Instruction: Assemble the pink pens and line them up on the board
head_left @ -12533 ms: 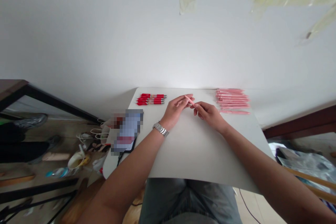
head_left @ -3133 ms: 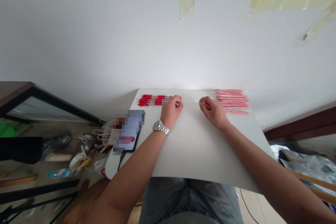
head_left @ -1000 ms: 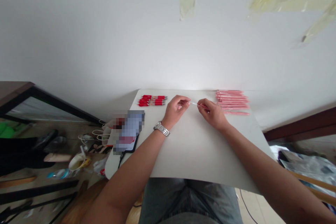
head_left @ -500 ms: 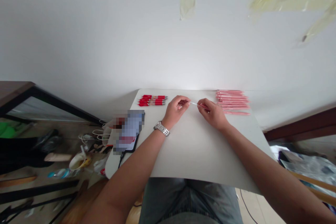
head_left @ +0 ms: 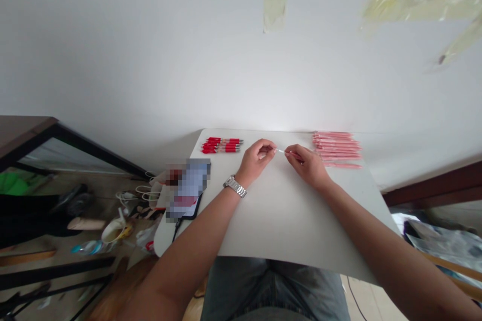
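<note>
Over the far middle of the white table, my left hand and my right hand meet, fingers pinched. My right hand holds a thin pen refill, its pale tip pointing left into the fingers of my left hand. What my left hand grips is small and mostly hidden by its fingers. A row of red pens lies to the left of my left hand. A stack of pink pens lies to the right of my right hand.
A phone with a cable lies on the table's left edge. The wall rises right behind the table, with tape strips high up. Clutter, a cup and cords cover the floor at left; a dark wooden frame stands at right.
Earlier both hands held a pink pen; then they moved apart, the right hand keeping a thin refill. Now the hands have come together, the refill's tip at my left fingers.
</note>
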`<state>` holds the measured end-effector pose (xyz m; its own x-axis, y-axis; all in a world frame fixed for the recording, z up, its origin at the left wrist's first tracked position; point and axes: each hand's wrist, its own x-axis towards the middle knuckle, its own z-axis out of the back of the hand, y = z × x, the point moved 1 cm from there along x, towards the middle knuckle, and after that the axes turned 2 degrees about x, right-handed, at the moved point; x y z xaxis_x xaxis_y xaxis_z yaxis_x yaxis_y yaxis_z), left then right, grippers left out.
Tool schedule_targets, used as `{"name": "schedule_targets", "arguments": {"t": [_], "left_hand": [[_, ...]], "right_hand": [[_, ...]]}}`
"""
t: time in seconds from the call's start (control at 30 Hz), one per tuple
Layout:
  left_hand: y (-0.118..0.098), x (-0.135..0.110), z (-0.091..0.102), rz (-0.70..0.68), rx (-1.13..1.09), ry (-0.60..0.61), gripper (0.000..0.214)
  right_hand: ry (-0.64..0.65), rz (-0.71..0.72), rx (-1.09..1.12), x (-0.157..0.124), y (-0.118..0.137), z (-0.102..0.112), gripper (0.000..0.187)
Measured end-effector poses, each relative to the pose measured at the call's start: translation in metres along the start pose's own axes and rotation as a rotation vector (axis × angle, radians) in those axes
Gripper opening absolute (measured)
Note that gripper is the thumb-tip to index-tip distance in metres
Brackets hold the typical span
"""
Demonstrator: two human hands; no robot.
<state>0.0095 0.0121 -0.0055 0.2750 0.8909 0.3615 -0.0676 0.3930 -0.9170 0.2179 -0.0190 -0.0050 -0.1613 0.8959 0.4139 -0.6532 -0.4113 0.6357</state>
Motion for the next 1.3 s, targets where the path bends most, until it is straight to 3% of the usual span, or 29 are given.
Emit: {"name": "schedule_targets", "arguments": {"t": [0.7, 0.93, 1.1, 1.3], "left_hand": [[0.0, 0.003, 0.008, 0.046, -0.122, -0.1, 0.029], [0.001, 0.005, 0.017, 0.004, -0.016, -0.17, 0.021], [-0.001, 0.003, 0.027, -0.044, 0.218, -0.261, 0.012], [0.002, 0.002, 0.036, -0.065, 0.43, -0.246, 0.014]], "right_hand": [[-0.025, -0.016, 0.001, 0.001, -0.006, -0.001, 0.024], [-0.04, -0.022, 0.011, 0.0, -0.004, 0.0, 0.027], [-0.04, -0.047, 0.021, 0.0, -0.004, 0.001, 0.026], [-0.048, -0.047, 0.03, 0.0, -0.007, -0.001, 0.027]]}}
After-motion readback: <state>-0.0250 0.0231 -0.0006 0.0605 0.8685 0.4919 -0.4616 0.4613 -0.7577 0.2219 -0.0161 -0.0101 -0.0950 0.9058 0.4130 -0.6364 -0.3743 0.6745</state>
